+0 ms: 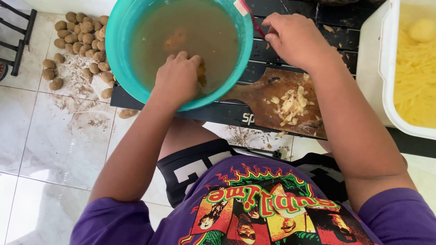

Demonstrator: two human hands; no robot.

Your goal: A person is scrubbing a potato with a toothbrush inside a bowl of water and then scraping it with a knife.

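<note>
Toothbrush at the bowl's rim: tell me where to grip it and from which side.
Best gripped on the red handle, coming from the right, as the right hand already does. The toothbrush lies slanted over the rim of the teal bowl, white bristle head up and left above the murky water, so the handle end is probably the drier part.

Bright daylight, sharp focus, glare upper right

Left hand (178,79) in teal bowl (119,41); right hand (293,38) holds toothbrush (247,12).
</note>
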